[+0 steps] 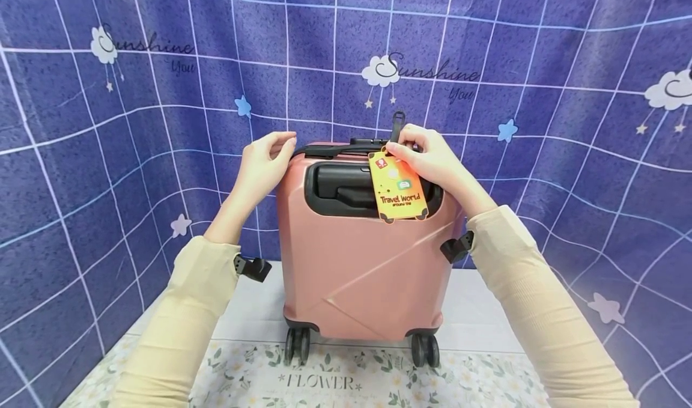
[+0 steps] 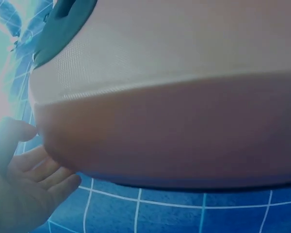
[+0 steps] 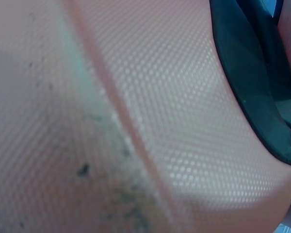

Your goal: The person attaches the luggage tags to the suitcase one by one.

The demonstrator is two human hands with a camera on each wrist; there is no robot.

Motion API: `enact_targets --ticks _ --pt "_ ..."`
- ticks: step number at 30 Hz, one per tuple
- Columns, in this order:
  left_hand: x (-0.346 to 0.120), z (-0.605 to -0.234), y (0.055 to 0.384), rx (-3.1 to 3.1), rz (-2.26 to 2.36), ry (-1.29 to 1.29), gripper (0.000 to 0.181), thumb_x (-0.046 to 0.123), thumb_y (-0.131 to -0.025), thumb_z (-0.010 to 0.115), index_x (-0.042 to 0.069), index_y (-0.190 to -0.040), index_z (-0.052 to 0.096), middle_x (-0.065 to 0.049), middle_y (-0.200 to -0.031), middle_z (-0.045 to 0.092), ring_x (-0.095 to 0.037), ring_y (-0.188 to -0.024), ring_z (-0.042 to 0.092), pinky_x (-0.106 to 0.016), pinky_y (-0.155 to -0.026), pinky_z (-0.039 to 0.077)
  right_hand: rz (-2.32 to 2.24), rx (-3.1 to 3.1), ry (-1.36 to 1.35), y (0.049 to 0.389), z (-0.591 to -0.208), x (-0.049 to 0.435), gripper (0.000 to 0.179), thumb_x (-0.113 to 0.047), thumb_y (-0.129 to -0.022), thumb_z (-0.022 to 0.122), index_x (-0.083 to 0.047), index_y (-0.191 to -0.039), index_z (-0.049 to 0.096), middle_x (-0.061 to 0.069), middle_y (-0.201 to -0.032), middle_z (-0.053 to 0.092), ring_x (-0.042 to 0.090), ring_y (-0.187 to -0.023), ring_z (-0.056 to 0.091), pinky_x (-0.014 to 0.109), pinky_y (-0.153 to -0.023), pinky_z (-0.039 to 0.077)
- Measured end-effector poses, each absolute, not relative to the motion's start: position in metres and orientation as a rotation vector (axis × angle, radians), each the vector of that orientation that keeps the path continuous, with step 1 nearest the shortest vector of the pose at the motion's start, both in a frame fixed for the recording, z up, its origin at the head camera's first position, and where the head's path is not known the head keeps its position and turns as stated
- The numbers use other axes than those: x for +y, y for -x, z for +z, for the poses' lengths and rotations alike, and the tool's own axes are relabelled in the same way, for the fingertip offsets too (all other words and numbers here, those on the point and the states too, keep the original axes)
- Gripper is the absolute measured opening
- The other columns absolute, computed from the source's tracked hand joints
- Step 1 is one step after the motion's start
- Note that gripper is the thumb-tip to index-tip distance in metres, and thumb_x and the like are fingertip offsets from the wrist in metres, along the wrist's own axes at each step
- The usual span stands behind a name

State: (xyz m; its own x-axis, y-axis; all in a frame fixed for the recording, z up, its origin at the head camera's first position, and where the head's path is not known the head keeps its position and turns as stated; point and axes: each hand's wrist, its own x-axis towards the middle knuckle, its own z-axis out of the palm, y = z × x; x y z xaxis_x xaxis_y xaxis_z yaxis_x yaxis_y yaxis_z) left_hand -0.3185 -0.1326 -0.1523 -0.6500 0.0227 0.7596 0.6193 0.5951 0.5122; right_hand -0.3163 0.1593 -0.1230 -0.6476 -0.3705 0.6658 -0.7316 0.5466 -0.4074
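Head view: right hand (image 1: 431,157) pinches the strap (image 1: 397,130) of a yellow tag (image 1: 397,182) reading "Travel World around the".
Left hand (image 1: 261,166), fingers relaxed, at the upright pink suitcase (image 1: 364,267)'s top left corner; wheels (image 1: 425,350) near floral mat (image 1: 459,381)'s "FLOWER"; backdrop (image 1: 313,29) reads "Sunshine You".

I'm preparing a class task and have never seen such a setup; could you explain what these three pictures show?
There is no machine here: a person works bare-handed. The widest picture is taken from the head; the two close-ups are taken from the left and right wrists. A pink suitcase stands upright on its black wheels on a flower-printed surface. The right hand holds a yellow luggage tag near its top, along with a black strap. The left hand is at the suitcase's upper left corner.
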Motion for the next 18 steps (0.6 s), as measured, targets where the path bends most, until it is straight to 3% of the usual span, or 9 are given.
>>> enact_targets --ticks 18 --pt "-0.091 -0.117 0.326 -2.221 -0.944 0.592 0.033 0.025 -0.096 0.051 0.006 -0.118 0.064 -0.01 -0.116 0.066 -0.022 -0.107 0.063 -0.032 -0.095 0.047 0.901 -2.272 -0.855 0.317 -0.123 0.154 0.027 -0.022 -0.088 0.062 -0.005 -0.068 0.052 0.001 -0.076 0.04 0.016 -0.074 0.039 0.025 -0.063 0.028"
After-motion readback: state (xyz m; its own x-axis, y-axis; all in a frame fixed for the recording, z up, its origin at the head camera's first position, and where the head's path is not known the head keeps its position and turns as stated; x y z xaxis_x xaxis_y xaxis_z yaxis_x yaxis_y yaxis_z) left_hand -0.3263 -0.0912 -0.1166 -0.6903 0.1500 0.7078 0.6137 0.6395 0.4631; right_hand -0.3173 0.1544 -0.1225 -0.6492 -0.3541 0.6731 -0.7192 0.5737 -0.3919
